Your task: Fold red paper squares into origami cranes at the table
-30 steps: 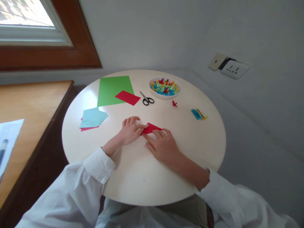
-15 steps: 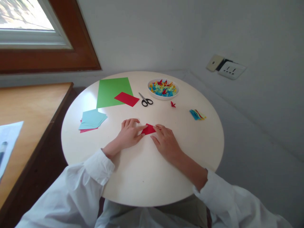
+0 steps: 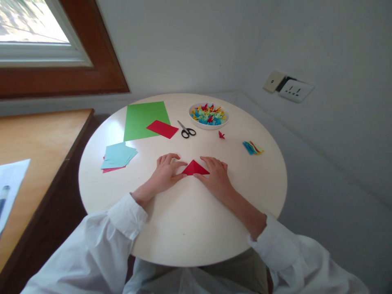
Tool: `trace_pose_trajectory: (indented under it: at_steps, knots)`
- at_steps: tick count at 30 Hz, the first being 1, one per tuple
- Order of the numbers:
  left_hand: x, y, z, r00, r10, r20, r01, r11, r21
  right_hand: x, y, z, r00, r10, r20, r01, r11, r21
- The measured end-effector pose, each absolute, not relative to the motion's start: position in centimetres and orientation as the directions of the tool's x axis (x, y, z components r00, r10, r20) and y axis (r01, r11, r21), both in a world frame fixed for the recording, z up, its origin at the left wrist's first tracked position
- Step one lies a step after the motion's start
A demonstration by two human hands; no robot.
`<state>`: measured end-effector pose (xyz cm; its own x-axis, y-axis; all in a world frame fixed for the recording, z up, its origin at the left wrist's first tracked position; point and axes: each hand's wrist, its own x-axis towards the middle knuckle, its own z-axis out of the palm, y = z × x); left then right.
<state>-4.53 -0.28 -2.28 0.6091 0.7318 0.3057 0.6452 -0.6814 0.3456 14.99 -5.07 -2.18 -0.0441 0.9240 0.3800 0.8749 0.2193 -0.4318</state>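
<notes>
A red piece of origami paper (image 3: 196, 168), folded to a triangle with its peak pointing away from me, lies on the round white table (image 3: 190, 228). At its left corner the thumb of my left hand (image 3: 167, 171) touches the paper, with the fingers spread and curved above. My right hand (image 3: 217, 177) rests on the other side, its thumb on the near edge and its forefinger stretched out beside the right slope. Both hands are open, neither wrapped round the paper. Beyond them lies a small red folded bird (image 3: 221, 135).
A white bowl (image 3: 209, 127) of colourful folded birds stands at the back, near black-handled scissors (image 3: 187, 131). Leftward lie a green sheet (image 3: 141, 118), a red rectangle (image 3: 163, 129) and light-blue squares (image 3: 118, 156). Coloured paper pieces (image 3: 253, 148) lie right. A wooden desk (image 3: 45, 139) stands left.
The red paper now shows as a wide triangle, its right side folded or opened out. My right fingers have moved off it to the right; my left hand has hardly moved.
</notes>
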Motion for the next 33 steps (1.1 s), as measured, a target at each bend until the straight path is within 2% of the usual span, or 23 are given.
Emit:
trace_pose_trajectory:
  at_steps: [4,11,16,26,33]
  knots:
    - [-4.5,-0.3,-2.3,0.622,0.711,0.328,0.599,-0.702,0.386,15.1,-4.9,-2.4,-0.052,0.918,0.393,0.85,0.247,-0.466]
    - [-4.3,-0.3,-2.5,0.639,0.663,0.391,0.541,-0.748,0.384,15.1,-5.2,-1.9,-0.088,0.908,0.411,0.768,0.324,-0.553]
    - [-3.4,-0.9,-2.0,0.599,0.667,0.443,0.546,-0.745,0.384,15.2,-5.2,-1.8,-0.175,0.911,0.374,0.725,0.376,-0.577]
    - [-1.0,-2.3,-1.2,0.5,0.662,0.558,0.593,-0.731,0.336,15.4,-5.3,-1.4,-0.194,0.908,0.372,0.646,0.403,-0.648]
    - [-2.1,-1.6,-1.4,0.391,0.731,0.56,0.579,-0.668,0.468,16.1,-5.4,-0.6,-0.193,0.912,0.362,0.621,0.399,-0.674]
